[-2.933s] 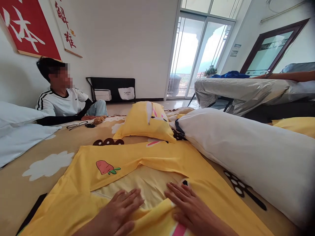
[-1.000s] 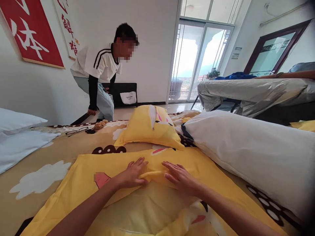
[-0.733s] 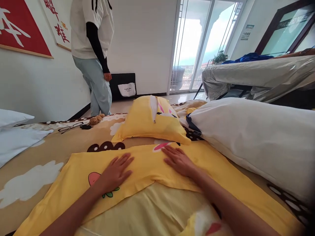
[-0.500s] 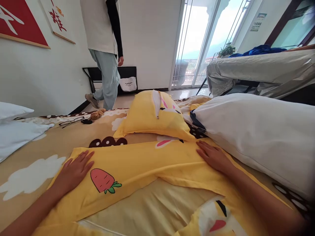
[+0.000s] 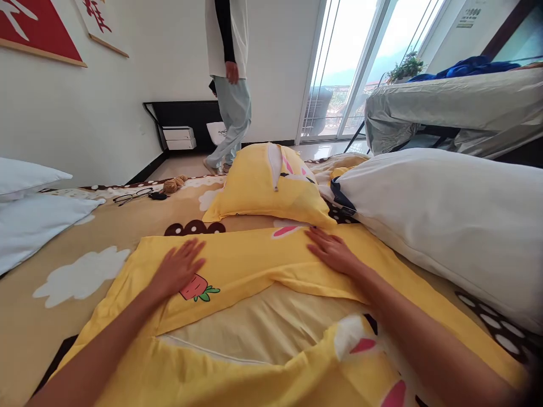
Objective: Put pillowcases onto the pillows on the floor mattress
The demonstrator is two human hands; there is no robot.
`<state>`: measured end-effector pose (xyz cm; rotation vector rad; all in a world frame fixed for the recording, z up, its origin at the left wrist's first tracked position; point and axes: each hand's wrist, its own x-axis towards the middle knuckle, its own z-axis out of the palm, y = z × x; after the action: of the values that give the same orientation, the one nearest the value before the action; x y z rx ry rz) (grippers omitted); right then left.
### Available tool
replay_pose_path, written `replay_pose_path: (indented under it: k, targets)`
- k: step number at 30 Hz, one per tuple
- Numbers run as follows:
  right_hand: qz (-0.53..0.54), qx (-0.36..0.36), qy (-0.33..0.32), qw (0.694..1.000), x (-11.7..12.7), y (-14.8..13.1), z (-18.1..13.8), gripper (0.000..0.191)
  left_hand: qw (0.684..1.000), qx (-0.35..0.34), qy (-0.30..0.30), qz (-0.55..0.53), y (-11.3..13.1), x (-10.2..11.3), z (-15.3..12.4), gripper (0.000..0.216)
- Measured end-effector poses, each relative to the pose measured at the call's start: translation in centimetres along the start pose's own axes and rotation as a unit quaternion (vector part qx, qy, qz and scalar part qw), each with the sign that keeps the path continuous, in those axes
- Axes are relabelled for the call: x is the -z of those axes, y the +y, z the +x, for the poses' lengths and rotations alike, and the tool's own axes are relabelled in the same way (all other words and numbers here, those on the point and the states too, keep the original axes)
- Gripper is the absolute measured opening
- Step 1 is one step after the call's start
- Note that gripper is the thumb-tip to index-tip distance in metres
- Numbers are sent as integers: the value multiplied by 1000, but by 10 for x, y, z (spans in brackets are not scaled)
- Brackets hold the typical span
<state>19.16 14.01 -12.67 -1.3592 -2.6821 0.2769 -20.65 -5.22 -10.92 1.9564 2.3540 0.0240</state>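
Observation:
A yellow pillowcase point(image 5: 246, 254) printed with a carrot and rabbits lies spread on the bed, its zipped opening gaping toward me and showing the paler inside. My left hand point(image 5: 178, 268) rests flat on its far left part, fingers spread, partly covering the carrot print. On the far right part, my right hand point(image 5: 333, 251) also lies flat with its fingers apart. Just beyond the far edge sits a plump yellow pillow point(image 5: 254, 183) with a partly open zip. To the right is a large white pillow point(image 5: 436, 220).
White pillows point(image 5: 42, 226) lie at the left on the patterned bedsheet point(image 5: 85, 277). Eyeglasses point(image 5: 131, 196) and a brown bundle point(image 5: 173, 184) rest near the far edge. Beyond the bed a person point(image 5: 233, 85) walks past a black bench point(image 5: 186, 121). A plastic-covered bed point(image 5: 449, 107) stands back right.
Both my hands have slid inward over the pillowcase, the left one onto the carrot print. The person behind the bed has moved to the right. My view has shifted slightly.

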Motion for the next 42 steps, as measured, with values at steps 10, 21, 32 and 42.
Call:
replay_pose_path:
  k: [10, 21, 32, 42]
  targets:
    - [-118, -30, 60, 991, 25, 28, -55, 56, 993, 52, 77, 69, -20, 18, -61, 59]
    - [13, 119, 7, 993, -1, -89, -61, 57, 988, -133, 2, -78, 134, -9, -37, 63]
    - [38, -25, -39, 998, 28, 49, -137, 69, 979, 138, 98, -114, -64, -17, -180, 55]
    - [160, 272, -125, 941, 26, -157, -171, 60, 927, -315, 186, 78, 73, -13, -215, 72]
